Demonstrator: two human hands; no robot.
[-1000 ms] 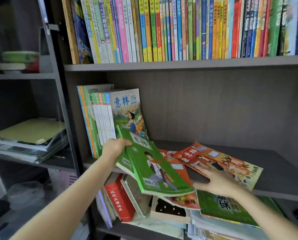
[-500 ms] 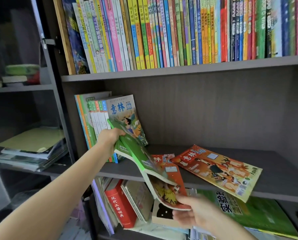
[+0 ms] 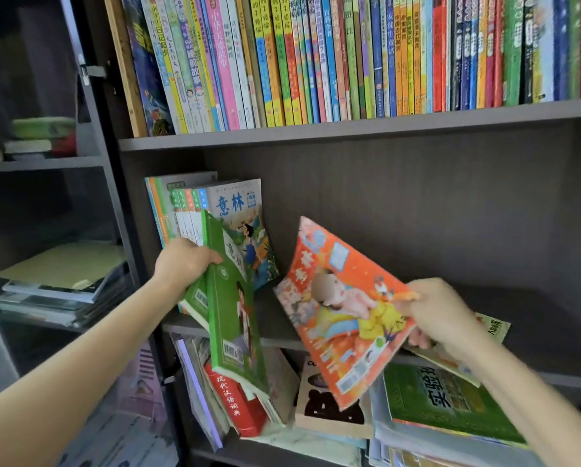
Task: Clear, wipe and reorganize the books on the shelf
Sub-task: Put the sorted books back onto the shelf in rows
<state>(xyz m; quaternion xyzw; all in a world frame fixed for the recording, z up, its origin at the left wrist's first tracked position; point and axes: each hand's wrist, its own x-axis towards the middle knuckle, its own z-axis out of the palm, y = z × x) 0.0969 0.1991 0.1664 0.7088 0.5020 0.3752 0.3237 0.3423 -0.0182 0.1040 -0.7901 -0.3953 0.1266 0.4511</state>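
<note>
My left hand (image 3: 185, 262) grips the top of a green book (image 3: 232, 305), tilted nearly upright against a row of standing books (image 3: 194, 210) at the left end of the middle shelf (image 3: 535, 318). My right hand (image 3: 442, 316) holds an orange magazine (image 3: 341, 308) by its right edge, lifted and tilted above the shelf board. Another thin magazine (image 3: 493, 326) lies flat on the shelf, mostly hidden behind my right hand.
The top shelf holds a tight row of colourful upright books (image 3: 349, 55). Below lie a red dictionary (image 3: 236, 404), a green workbook (image 3: 447, 401) and other stacked books. A side cabinet at the left holds flat paper stacks (image 3: 59, 281).
My left hand has tipped the green book up toward vertical. My right hand has pulled the orange magazine out from under it and raised it. The view moved closer.
</note>
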